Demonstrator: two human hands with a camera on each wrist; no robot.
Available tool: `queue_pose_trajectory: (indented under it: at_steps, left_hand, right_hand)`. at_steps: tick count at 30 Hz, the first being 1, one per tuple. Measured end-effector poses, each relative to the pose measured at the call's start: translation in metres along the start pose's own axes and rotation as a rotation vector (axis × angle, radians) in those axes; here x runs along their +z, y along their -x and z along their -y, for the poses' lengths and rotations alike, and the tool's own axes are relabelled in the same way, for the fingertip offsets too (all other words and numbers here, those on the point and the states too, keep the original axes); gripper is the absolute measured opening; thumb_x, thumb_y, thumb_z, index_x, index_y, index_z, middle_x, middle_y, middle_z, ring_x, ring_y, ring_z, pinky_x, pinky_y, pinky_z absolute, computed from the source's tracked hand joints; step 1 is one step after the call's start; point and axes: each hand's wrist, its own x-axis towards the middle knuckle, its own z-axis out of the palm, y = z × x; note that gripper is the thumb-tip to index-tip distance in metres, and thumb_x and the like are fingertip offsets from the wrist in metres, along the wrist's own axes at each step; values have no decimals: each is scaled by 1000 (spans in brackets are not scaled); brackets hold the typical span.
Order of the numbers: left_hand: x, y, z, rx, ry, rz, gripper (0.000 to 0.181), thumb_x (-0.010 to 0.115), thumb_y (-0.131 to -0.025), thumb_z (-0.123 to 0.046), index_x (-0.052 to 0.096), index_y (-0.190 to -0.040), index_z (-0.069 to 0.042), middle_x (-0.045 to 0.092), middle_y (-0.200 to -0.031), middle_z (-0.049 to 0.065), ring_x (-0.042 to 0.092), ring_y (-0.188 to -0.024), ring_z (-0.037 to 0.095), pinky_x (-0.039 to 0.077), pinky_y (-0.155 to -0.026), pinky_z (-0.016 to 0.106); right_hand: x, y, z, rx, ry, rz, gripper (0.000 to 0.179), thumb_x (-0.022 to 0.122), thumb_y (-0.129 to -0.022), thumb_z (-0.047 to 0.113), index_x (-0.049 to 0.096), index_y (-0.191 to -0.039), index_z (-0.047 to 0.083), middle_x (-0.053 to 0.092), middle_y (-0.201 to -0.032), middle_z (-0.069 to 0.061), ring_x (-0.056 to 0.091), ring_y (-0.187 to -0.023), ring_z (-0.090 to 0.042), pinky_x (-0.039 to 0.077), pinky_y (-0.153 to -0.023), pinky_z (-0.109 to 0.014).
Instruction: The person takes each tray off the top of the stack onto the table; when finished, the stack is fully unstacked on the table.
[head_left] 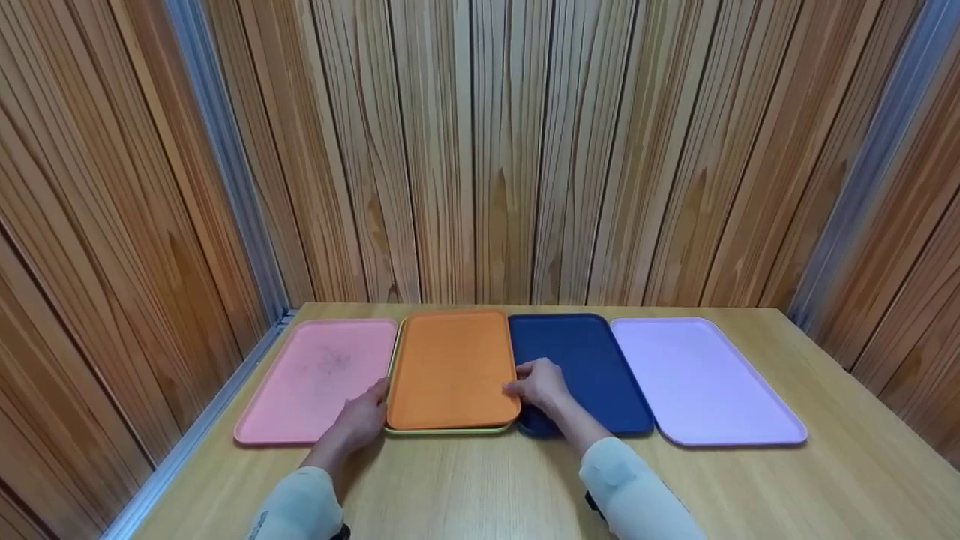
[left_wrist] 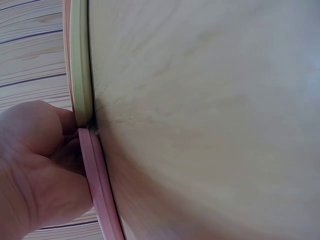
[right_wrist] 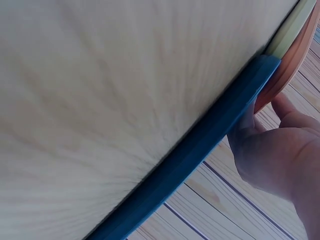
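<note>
An orange tray (head_left: 452, 367) lies over a yellow-green tray (head_left: 448, 431), whose rim shows along the left and front. My right hand (head_left: 544, 386) pinches the orange tray's right edge, thumb on top, just above the dark blue tray (head_left: 589, 375). In the right wrist view the orange rim (right_wrist: 290, 70) stands slightly off the yellow-green one. At the opposite edge my left hand (head_left: 362, 416) holds the orange tray's left side, fingertips partly hidden. Its palm is over the pink tray (head_left: 307, 382), close to where the pink and yellow-green rims meet.
A lilac tray (head_left: 709, 382) lies at the right end of the row, beside the dark blue one. All the trays rest on a wooden table (head_left: 465, 487). Wood-plank panels (head_left: 510, 150) rise behind the table and on both sides, with metal posts (head_left: 225, 150) at the corners.
</note>
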Motion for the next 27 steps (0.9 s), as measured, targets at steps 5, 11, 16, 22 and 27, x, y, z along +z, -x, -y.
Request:
queue_pose_trajectory:
  at_steps: [5, 11, 16, 22, 27]
  left_hand:
    - [0, 4, 5, -8, 13, -10, 53, 38, -107, -13, 28, -159, -2, 26, -164, 18, 19, -151, 37, 4, -122, 56]
    - [7, 8, 7, -34, 51, 3, 53, 39, -107, -15, 29, -159, -5, 27, -164, 15, 19, -152, 35, 6, -122, 56]
    - [6, 9, 5, 16, 34, -12, 53, 40, -107, -13, 31, -157, -2, 29, -163, 18, 22, -151, 37, 8, -122, 56]
    - [-1, 5, -1, 18, 39, -29, 53, 39, -107, -13, 31, -158, -4, 28, -164, 15, 20, -152, 34, 7, -123, 53]
    - [1, 4, 1, 28, 44, -24, 53, 39, -107, -12, 30, -158, -3, 27, -164, 15, 20, -151, 34, 7, -123, 54]
  right_hand:
    - [8, -7, -2, 20, -11, 17, 40, 77, -87, 5, 67, -123, -8, 71, -106, -14, 68, -83, -18, 60, -73, -32]
    - [11, -13, -10, 48, -33, 1, 39, 73, -88, 4, 66, -124, -9, 70, -103, -14, 67, -80, -19, 59, -68, -31]
    - [12, -22, -10, 48, -30, -30, 38, 72, -88, 2, 66, -124, -10, 72, -108, -18, 71, -87, -23, 60, -74, -34]
    - [9, -41, -2, 56, -68, -38, 37, 71, -91, 5, 66, -126, -7, 71, -113, -20, 71, -90, -24, 59, -74, -33]
    - [6, -55, -3, 84, -85, -18, 39, 70, -94, 7, 64, -130, -6, 70, -115, -20, 69, -84, -22, 57, -68, -32]
